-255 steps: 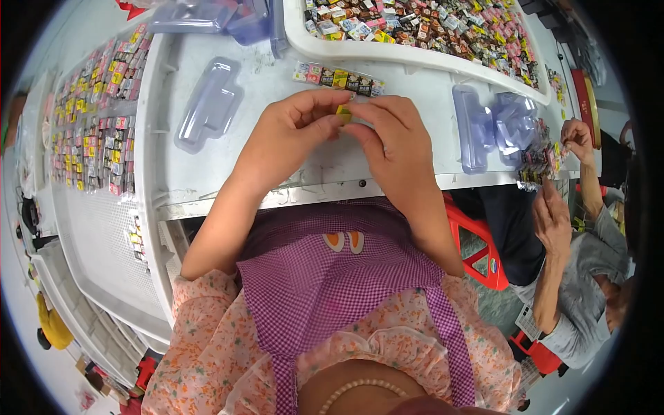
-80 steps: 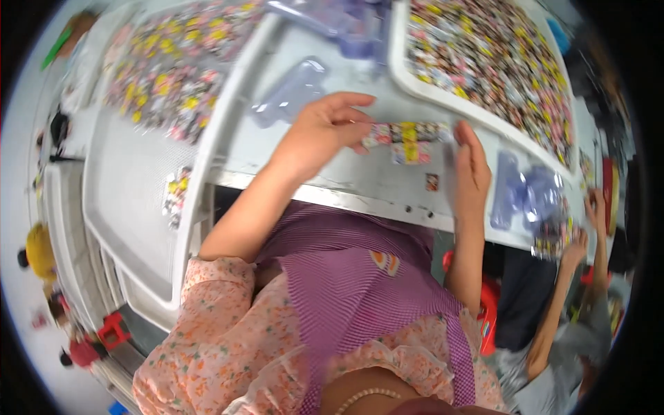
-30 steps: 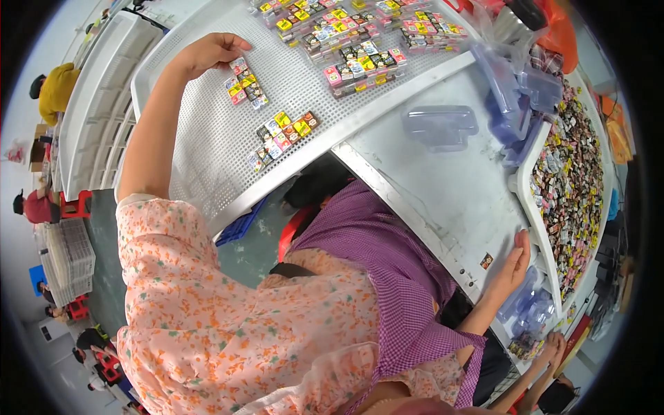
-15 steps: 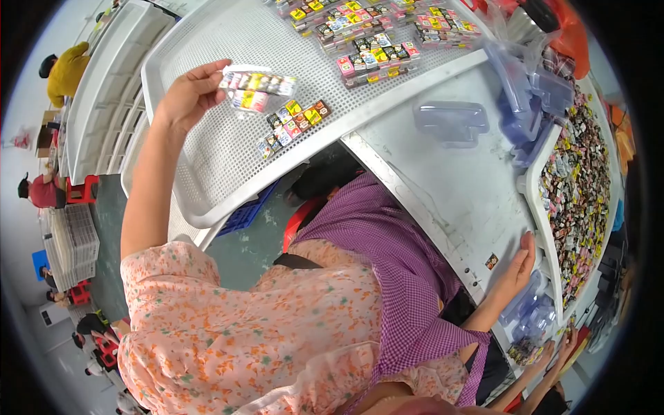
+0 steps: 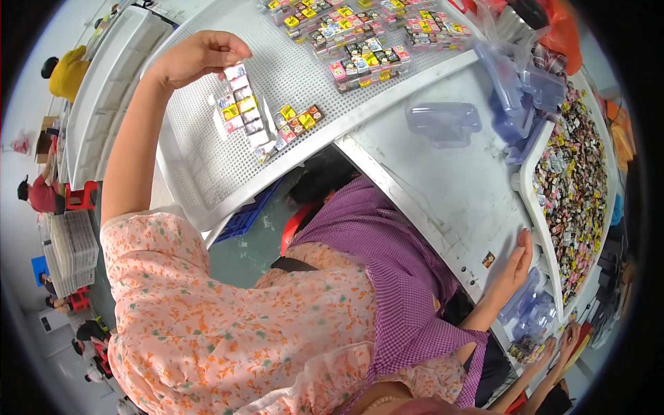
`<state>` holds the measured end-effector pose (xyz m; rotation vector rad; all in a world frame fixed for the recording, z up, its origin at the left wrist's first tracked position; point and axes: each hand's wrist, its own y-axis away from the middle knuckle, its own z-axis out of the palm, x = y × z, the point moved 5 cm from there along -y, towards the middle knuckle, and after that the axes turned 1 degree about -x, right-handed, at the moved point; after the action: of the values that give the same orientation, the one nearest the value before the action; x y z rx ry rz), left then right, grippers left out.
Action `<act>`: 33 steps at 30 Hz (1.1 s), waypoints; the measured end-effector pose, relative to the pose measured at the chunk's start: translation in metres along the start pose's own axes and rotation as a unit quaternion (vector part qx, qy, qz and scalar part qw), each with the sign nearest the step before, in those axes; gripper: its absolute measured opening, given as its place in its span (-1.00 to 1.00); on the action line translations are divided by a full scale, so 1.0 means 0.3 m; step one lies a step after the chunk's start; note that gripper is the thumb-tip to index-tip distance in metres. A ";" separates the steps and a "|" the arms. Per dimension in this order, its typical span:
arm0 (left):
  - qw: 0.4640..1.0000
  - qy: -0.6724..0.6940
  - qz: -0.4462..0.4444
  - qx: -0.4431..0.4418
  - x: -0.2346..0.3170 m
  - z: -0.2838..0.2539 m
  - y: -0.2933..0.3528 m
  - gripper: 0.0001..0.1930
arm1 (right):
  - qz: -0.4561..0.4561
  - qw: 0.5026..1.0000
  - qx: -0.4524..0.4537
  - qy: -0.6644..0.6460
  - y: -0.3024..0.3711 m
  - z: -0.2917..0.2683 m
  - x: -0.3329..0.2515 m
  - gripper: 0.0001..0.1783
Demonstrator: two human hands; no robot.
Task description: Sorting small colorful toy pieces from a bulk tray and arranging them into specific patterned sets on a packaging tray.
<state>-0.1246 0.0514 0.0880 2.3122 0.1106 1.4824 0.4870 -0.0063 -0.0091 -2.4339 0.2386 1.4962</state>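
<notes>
Left hand (image 5: 197, 57) pinches a clear pack of small colourful blocks (image 5: 243, 111) over the white perforated tray (image 5: 207, 173), near its front rim. Right hand (image 5: 513, 266) lies flat and open at the bench (image 5: 443, 187) edge, holding nothing.

top: we wear a short-sleeved peach blouse with a small orange-green floral print | apron: purple-white gingham over it | forearms: ours are bare | left hand (image 5: 197, 57), right hand (image 5: 515, 266): no gloves

Head-worn fisheye looks steeply down, turned leftward.
</notes>
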 end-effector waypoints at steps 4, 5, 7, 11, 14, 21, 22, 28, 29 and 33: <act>0.968 -0.216 0.060 -0.113 0.111 0.136 -0.068 -0.86 | -0.009 1.000 -0.008 0.004 -0.007 0.000 0.013 -0.55; 0.953 -0.260 0.036 -0.148 0.133 0.176 -0.086 -0.85 | -0.010 1.000 -0.010 0.006 -0.008 0.000 0.011 -0.55; 0.949 -0.269 0.024 -0.164 0.192 0.266 -0.122 -0.86 | -0.003 1.000 0.003 0.011 -0.004 -0.005 0.010 -0.54; 0.946 -0.247 0.109 -0.179 0.196 0.352 -0.152 -0.87 | -0.009 1.000 0.001 0.008 -0.011 -0.008 0.014 -0.54; 0.957 -0.213 0.123 -0.156 0.191 0.390 -0.145 -0.88 | 0.000 1.000 0.005 -0.010 -0.010 -0.001 0.007 -0.55; 0.937 -0.263 0.218 -0.068 0.136 0.476 -0.103 -0.90 | 0.004 1.000 0.005 0.000 -0.004 -0.002 0.005 -0.56; 0.933 -0.280 0.221 -0.042 0.134 0.482 -0.097 -0.91 | 0.010 1.000 0.003 0.000 -0.004 0.000 0.004 -0.56; 0.915 -0.299 0.271 0.007 0.175 0.459 -0.063 -0.89 | 0.004 1.000 0.004 0.004 -0.001 -0.004 0.005 -0.53; 0.907 -0.304 0.288 0.047 0.189 0.449 -0.060 -0.85 | 0.007 1.000 0.008 0.005 0.000 -0.005 0.012 -0.53; 0.836 -0.374 0.357 0.181 0.232 0.432 -0.091 -0.64 | 0.011 1.000 0.003 -0.010 -0.003 -0.008 0.018 -0.54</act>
<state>0.0248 0.0592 0.0906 3.2900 -0.8380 0.6898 0.4915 -0.0062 -0.0129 -2.4184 0.2666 1.5269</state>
